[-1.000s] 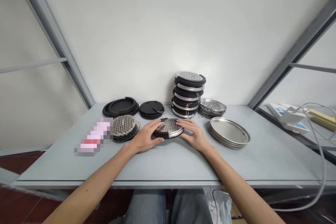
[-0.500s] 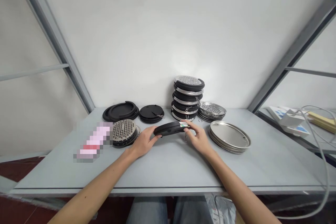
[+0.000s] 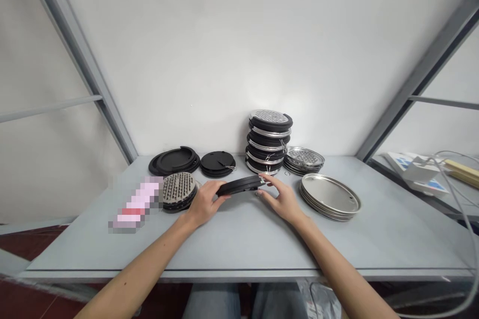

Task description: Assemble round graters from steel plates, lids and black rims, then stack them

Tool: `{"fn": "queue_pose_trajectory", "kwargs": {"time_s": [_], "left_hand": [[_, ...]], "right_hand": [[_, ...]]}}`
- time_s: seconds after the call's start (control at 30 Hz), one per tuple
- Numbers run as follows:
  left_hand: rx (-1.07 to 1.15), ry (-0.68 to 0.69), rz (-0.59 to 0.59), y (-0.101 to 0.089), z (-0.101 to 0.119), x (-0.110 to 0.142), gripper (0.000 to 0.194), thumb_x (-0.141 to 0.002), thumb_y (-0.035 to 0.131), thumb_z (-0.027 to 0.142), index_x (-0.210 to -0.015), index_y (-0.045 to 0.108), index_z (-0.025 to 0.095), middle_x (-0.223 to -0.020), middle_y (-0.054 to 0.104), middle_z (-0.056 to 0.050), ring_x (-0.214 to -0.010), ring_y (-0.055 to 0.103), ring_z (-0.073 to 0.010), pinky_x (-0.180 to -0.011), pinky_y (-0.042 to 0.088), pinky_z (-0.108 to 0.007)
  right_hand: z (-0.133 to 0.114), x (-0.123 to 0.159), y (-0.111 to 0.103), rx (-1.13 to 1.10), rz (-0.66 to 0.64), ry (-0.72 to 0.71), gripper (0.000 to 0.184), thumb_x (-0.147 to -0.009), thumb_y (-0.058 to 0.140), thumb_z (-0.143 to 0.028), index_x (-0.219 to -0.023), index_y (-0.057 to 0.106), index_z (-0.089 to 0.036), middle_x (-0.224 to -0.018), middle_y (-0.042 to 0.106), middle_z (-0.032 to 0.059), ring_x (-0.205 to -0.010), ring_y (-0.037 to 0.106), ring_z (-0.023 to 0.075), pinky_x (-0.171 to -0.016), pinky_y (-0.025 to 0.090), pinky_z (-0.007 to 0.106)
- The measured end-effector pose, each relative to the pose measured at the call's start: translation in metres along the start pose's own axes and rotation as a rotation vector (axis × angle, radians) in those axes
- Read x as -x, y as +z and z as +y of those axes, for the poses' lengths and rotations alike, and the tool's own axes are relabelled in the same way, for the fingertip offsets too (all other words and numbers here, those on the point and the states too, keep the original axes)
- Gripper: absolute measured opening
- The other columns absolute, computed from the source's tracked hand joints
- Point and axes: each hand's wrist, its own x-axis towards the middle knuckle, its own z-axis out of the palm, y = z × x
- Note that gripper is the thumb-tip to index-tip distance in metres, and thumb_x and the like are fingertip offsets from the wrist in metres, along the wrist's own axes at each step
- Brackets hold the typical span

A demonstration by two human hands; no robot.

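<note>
Head view, black disc: the thick black disc (image 3: 239, 186) is between the two hands, in front of the tower of discs (image 3: 268, 142), tipped so mostly its rim shows; it seems raised off the tabletop (image 3: 239, 249), though any contact is hard to judge.
Disc's long axis: as seen, runs left to right, the right end slightly higher.
Left hand: the left hand (image 3: 205, 202) is partly curled around the disc's left end, thumb low, fingers over the rim; the disc lies to its right.
Right hand: the right hand (image 3: 282, 199) grips the right end between thumb and fingers, beside a small silvery part; the disc lies to its left.
Nearer hand: neither; both touch it.
Beside the hands: a stack of studded discs (image 3: 178, 188) near the left, a stack of metal lids (image 3: 329, 193) near the right.
</note>
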Motion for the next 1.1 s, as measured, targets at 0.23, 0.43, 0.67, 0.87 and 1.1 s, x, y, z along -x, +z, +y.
{"fn": "queue_pose_trajectory", "kwargs": {"time_s": [0.23,0.43,0.67,0.87,1.1], "left_hand": [[0.034,0.054,-0.057,0.000,0.003,-0.001,0.030,-0.093,0.050,0.029,-0.122,0.055,0.022,-0.118,0.064,-0.009,-0.113,0.058,-0.0248,-0.098,0.046,-0.043],[0.019,0.120,-0.058,-0.003,0.003,-0.003,0.030,-0.094,0.050,0.024,-0.123,0.055,0.022,-0.124,0.061,-0.009,-0.117,0.055,-0.0234,-0.101,0.045,-0.044],[-0.033,0.176,-0.024,-0.001,0.002,-0.003,0.027,-0.094,0.052,0.025,-0.120,0.057,0.021,-0.116,0.066,-0.010,-0.109,0.060,-0.0248,-0.094,0.047,-0.046],[0.085,0.113,0.056,-0.001,0.003,-0.001,0.028,-0.094,0.051,0.025,-0.122,0.052,0.023,-0.114,0.065,-0.008,-0.109,0.059,-0.0225,-0.094,0.048,-0.040],[0.153,-0.051,0.159,0.001,0.004,-0.001,0.030,-0.097,0.041,0.030,-0.125,0.048,0.021,-0.124,0.060,-0.008,-0.115,0.057,-0.0223,-0.099,0.045,-0.039]], "right_hand": [[0.002,0.000,0.000,0.011,0.011,-0.062,0.042,-0.085,0.057,-0.033,-0.127,0.056,-0.025,-0.119,0.065,0.0087,-0.106,0.061,0.0257,-0.095,0.049,0.046],[0.003,0.000,0.000,-0.003,0.022,-0.131,0.033,-0.088,0.056,-0.029,-0.119,0.063,-0.024,-0.119,0.066,0.0089,-0.112,0.060,0.0258,-0.098,0.048,0.047],[0.001,0.000,0.002,0.029,-0.008,-0.148,0.039,-0.084,0.058,-0.027,-0.123,0.060,-0.025,-0.124,0.063,0.0092,-0.116,0.057,0.0270,-0.101,0.045,0.050],[0.000,-0.002,0.000,-0.033,-0.036,-0.036,0.038,-0.084,0.060,-0.032,-0.122,0.061,-0.024,-0.121,0.065,0.0090,-0.113,0.059,0.0270,-0.098,0.046,0.048],[-0.013,-0.004,-0.002,-0.319,-0.130,0.085,0.036,-0.084,0.062,-0.036,-0.117,0.064,-0.022,-0.116,0.068,0.0072,-0.106,0.062,0.0271,-0.098,0.046,0.047]]}}
